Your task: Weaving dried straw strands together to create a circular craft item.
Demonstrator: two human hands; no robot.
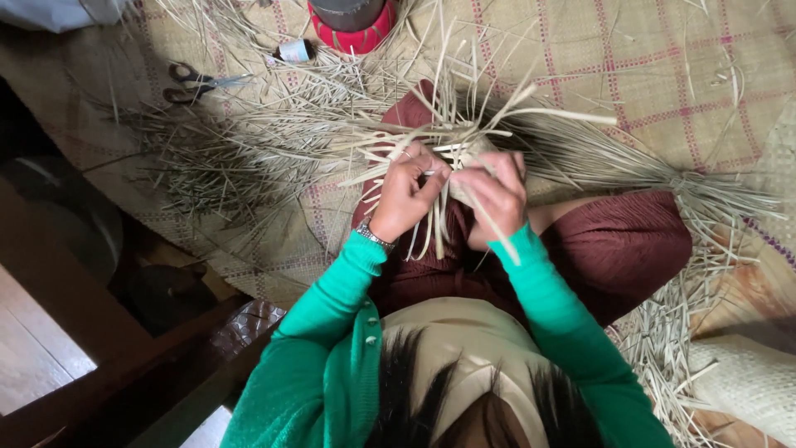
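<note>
My left hand (406, 192) and my right hand (496, 197) meet over my lap, both pinching pale straw strips of a small woven piece (466, 153) with loose ends sticking out in all directions. The left hand's fingers grip strips at the piece's left side; a metal watch sits on that wrist. The right hand's fingers curl around the piece's lower right, one strip hanging down past the wrist. Green sleeves cover both arms. The woven core is partly hidden behind my fingers.
A checked woven mat (647, 58) covers the floor. Bundles of loose straw (240, 149) lie left and right (713, 199). Black-handled scissors (195, 83), a small thread spool (293, 51) and a red-based pot (352, 23) sit at the top. Another woven piece (746, 382) lies lower right.
</note>
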